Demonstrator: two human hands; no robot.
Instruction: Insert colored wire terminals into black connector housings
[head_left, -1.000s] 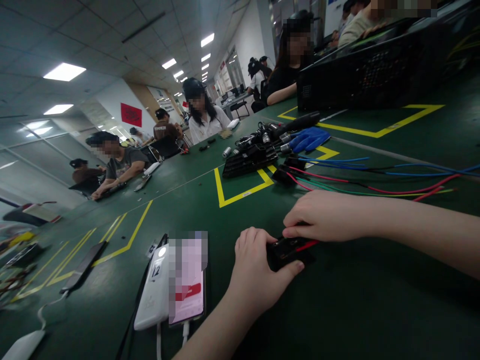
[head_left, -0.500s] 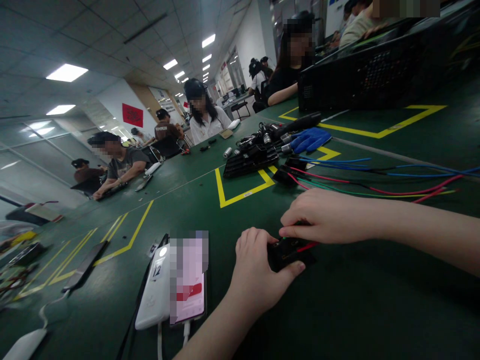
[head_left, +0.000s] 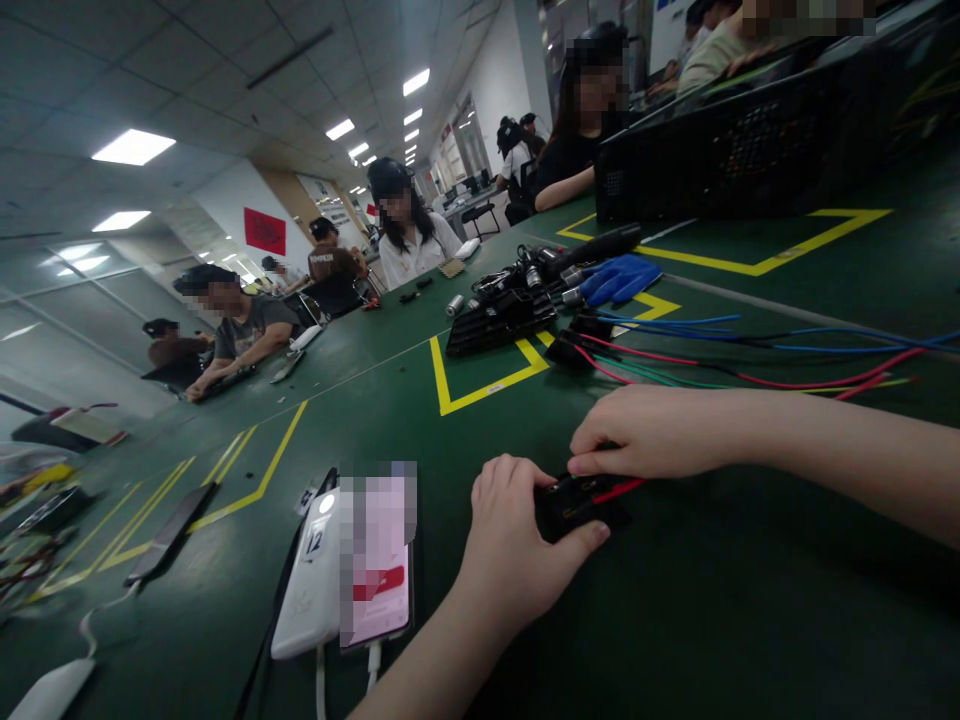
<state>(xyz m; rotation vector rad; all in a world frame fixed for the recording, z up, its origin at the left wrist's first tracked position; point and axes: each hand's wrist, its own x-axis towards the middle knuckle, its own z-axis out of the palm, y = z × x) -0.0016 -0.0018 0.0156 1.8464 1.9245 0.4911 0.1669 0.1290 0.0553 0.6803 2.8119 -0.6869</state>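
Observation:
A small black connector block (head_left: 571, 508) lies on the green table (head_left: 712, 620) in front of me. My left hand (head_left: 514, 545) is closed round its left side, thumb along the front. Above the block, my right hand (head_left: 652, 432) has its fingers pinched on a red wire (head_left: 619, 490) at the block's top. Whether the wire end sits inside the block is hidden by my fingers.
A phone (head_left: 375, 555) on a white power bank (head_left: 304, 590) lies to the left. Loose red, blue and green wires (head_left: 750, 360), black connectors (head_left: 499, 320) and a blue glove (head_left: 619, 278) lie beyond. A black case (head_left: 750, 140) stands at the back right. Several people sit along the table's far side.
My right hand shifted slightly to the right and down at the block's top; the left hand and block stayed put.

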